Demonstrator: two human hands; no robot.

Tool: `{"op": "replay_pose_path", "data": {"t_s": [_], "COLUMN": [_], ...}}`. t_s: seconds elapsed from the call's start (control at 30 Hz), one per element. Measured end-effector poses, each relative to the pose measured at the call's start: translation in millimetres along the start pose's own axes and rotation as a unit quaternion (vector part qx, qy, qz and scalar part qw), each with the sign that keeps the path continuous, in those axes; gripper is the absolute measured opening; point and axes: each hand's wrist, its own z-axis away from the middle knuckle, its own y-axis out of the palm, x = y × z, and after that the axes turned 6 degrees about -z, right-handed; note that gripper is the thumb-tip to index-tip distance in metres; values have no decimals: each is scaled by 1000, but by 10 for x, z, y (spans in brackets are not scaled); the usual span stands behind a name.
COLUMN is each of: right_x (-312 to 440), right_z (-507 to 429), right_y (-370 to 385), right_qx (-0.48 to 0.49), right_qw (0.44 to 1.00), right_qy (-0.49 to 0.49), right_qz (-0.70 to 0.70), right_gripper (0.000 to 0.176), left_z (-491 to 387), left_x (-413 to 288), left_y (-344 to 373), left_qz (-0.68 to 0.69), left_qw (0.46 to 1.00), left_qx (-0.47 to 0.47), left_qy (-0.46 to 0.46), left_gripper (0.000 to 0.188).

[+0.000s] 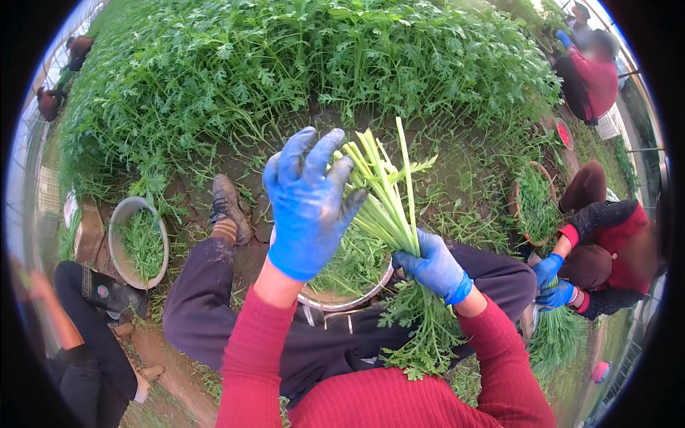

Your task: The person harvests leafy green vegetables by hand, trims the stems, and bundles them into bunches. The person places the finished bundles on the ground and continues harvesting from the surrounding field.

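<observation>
My right hand, in a blue glove, is closed around a bunch of leafy greens. Its pale cut stems point up and away from me, while the leaves hang down over my lap. One stem sticks out beyond the others. In a matching glove soiled at the fingertips, my left hand is raised beside the stem ends with its fingers apart and curled. Whether its thumb touches the stems I cannot tell. Below both hands, between my legs, a round basin holds loose greens, partly hidden by the left hand and the bunch.
Dense standing greens fill the ground ahead, with cut scraps on the soil before them. A tub of greens stands at left, near a seated person. At right, another person grips greens beside a filled basket. More people work farther off.
</observation>
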Motion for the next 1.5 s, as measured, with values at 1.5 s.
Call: {"op": "replay_pose_path", "data": {"t_s": [1.5], "right_x": [-136], "right_z": [-16], "right_y": [-308], "right_qx": [-13], "right_qw": [990], "right_qy": [53], "right_qz": [-130], "right_gripper": [21], "left_z": [437], "left_x": [591], "left_y": [-71], "left_qz": [63], "left_qw": [985], "left_qx": [-29], "left_qy": [-156], "left_gripper": [36]}}
